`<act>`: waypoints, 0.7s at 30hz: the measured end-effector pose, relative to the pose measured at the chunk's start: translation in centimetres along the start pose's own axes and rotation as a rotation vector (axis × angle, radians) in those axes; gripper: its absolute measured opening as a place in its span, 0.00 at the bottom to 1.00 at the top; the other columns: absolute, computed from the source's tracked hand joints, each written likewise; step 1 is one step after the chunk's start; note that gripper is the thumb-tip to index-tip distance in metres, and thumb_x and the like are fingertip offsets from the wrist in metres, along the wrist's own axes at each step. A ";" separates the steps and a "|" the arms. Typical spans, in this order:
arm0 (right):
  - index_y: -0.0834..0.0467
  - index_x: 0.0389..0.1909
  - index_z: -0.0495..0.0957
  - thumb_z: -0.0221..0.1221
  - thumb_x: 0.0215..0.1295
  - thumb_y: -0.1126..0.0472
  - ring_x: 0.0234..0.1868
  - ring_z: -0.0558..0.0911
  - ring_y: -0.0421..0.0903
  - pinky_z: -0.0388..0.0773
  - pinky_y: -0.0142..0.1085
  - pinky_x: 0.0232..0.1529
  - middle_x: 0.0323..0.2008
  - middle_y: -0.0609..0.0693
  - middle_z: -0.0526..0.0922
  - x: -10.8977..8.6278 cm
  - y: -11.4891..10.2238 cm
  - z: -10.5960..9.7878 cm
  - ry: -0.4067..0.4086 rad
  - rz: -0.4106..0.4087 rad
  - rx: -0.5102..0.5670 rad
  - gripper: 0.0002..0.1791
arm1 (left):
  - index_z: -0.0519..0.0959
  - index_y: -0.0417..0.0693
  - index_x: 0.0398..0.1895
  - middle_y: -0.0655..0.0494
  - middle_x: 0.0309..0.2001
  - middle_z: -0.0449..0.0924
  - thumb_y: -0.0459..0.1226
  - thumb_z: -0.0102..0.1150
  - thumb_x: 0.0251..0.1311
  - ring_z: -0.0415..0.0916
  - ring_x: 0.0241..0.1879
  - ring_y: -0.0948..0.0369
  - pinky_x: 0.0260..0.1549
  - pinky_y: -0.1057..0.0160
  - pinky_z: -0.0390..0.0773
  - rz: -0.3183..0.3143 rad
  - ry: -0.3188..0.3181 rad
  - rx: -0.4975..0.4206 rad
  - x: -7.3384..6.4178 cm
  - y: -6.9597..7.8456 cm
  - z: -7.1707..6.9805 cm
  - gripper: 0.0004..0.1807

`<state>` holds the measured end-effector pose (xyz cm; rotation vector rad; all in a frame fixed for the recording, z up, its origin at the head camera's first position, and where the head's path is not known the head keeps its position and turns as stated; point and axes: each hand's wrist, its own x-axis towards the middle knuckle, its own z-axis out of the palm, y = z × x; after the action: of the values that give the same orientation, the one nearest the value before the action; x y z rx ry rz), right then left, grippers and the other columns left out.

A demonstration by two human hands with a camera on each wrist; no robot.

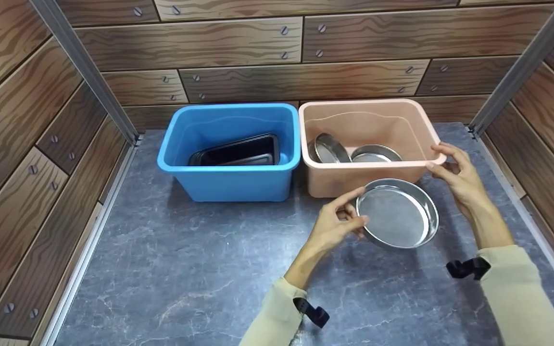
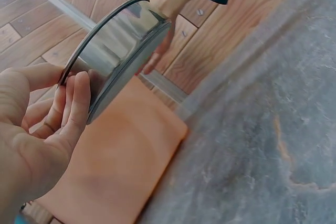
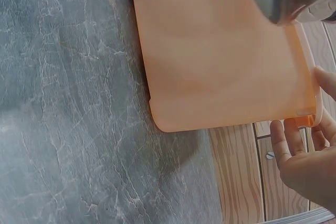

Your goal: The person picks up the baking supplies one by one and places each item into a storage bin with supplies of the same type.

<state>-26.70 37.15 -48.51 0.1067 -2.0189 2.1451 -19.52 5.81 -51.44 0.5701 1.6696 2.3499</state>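
Observation:
My left hand pinches the left rim of a round metal cake pan, thumb on the near side. The pan is held in the air in front of the peach bin, its hollow side facing the head camera. In the left wrist view the pan's shiny side wall shows beside the fingers. My right hand grips the bin's front right corner by the rim; the right wrist view shows the thumb and fingers about that corner. Inside the peach bin lie more round pans, one tilted, another flatter.
A blue bin stands directly left of the peach one, with black rectangular baking pans leaning inside. Both stand on a grey marbled tabletop. Wood-patterned walls with metal corner posts enclose the back and sides.

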 end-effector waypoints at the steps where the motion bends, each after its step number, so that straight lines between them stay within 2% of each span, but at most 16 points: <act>1: 0.63 0.67 0.76 0.63 0.69 0.74 0.51 0.73 0.42 0.79 0.24 0.43 0.65 0.42 0.62 0.0 0.0 0.0 0.001 0.001 0.004 0.25 | 0.74 0.41 0.72 0.57 0.27 0.74 0.20 0.66 0.59 0.79 0.21 0.61 0.24 0.65 0.85 0.007 -0.003 0.000 0.1 0.2 0.0 0.35; 7: 0.63 0.67 0.76 0.64 0.69 0.73 0.51 0.73 0.42 0.79 0.23 0.43 0.65 0.42 0.61 0.2 0.1 -0.1 0.002 0.004 -0.008 0.26 | 0.73 0.41 0.73 0.57 0.27 0.74 0.22 0.66 0.60 0.79 0.22 0.62 0.25 0.64 0.86 0.049 0.002 0.013 0.5 1.6 -0.5 0.35; 12: 0.65 0.67 0.75 0.64 0.69 0.73 0.51 0.73 0.41 0.79 0.23 0.43 0.66 0.43 0.61 0.0 0.0 0.0 -0.007 0.004 -0.004 0.26 | 0.73 0.41 0.72 0.57 0.28 0.73 0.21 0.67 0.60 0.77 0.23 0.62 0.26 0.63 0.86 0.066 0.051 -0.001 1.1 2.9 -0.9 0.35; 18: 0.66 0.67 0.74 0.65 0.68 0.73 0.50 0.73 0.41 0.80 0.23 0.44 0.66 0.44 0.61 -0.1 0.0 0.0 -0.012 0.003 0.012 0.27 | 0.74 0.39 0.72 0.57 0.28 0.73 0.21 0.66 0.59 0.75 0.23 0.63 0.27 0.57 0.88 0.115 0.101 0.005 2.0 4.6 -1.3 0.34; 21: 0.65 0.67 0.74 0.64 0.68 0.73 0.50 0.73 0.41 0.79 0.23 0.44 0.66 0.43 0.61 0.0 0.0 0.0 -0.018 0.000 0.007 0.27 | 0.73 0.37 0.72 0.56 0.27 0.73 0.21 0.65 0.59 0.75 0.23 0.62 0.26 0.60 0.87 0.140 0.120 0.008 2.4 5.2 -1.6 0.34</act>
<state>-26.67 37.17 -48.48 0.1277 -2.0215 2.1595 -22.08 3.59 -46.54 0.5765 1.7435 2.5228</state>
